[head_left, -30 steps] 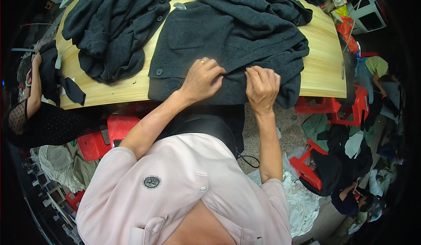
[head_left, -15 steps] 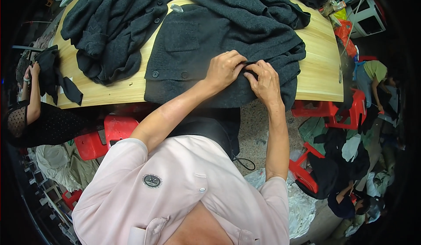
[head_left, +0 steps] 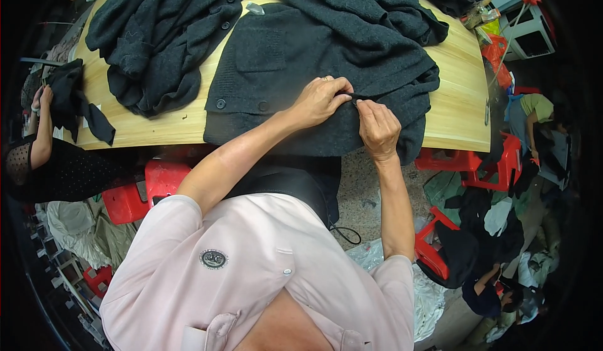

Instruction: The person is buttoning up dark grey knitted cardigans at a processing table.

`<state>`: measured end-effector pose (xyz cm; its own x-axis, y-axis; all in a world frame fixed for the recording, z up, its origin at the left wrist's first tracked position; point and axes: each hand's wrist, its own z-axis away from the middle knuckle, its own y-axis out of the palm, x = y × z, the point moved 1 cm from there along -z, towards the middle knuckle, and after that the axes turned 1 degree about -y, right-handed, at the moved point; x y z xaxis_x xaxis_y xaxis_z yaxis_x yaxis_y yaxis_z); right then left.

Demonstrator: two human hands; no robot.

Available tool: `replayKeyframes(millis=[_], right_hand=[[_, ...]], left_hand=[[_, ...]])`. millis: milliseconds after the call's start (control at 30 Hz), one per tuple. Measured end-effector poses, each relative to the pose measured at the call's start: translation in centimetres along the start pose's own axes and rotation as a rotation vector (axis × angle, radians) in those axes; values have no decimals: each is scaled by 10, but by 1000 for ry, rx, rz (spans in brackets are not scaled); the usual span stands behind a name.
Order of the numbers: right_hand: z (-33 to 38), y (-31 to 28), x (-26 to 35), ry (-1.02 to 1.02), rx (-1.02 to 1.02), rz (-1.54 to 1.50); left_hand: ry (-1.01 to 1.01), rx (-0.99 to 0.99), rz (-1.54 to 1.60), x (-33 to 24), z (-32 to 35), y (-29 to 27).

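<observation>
On the table (head_left: pixel 458 109), our left hand (head_left: pixel 320 99) and right hand (head_left: pixel 378 128) pinch the dark cardigan (head_left: pixel 301 62) with closed fingers.

Single head-worn fisheye view, steeply downward, close above wooden table (head_left: pixel 452 99).

Left hand (head_left: pixel 321 98), right hand (head_left: pixel 377 128) pinching dark cardigan (head_left: pixel 295 55), wooden table (head_left: pixel 458 99)

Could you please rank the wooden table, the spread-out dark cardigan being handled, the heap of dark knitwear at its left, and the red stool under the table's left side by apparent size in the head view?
1. wooden table
2. dark cardigan
3. heap of dark knitwear, not far behind the cardigan
4. red stool, partly hidden
</observation>
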<state>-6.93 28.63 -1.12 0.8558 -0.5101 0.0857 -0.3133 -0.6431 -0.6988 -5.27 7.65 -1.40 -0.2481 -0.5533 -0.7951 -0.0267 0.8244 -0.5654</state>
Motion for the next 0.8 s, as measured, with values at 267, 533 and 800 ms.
replayKeyframes(millis=[267,533,800], right_hand=[[-6,-7,-7,-92,104,33],[-10,-6,-6,-62,214,-1],[-16,-2,-1,111,181,-52]], left_hand=[[34,61,71,4,0,0],[155,13,119,4,2,0],[-26,-51,213,0,-1,6]])
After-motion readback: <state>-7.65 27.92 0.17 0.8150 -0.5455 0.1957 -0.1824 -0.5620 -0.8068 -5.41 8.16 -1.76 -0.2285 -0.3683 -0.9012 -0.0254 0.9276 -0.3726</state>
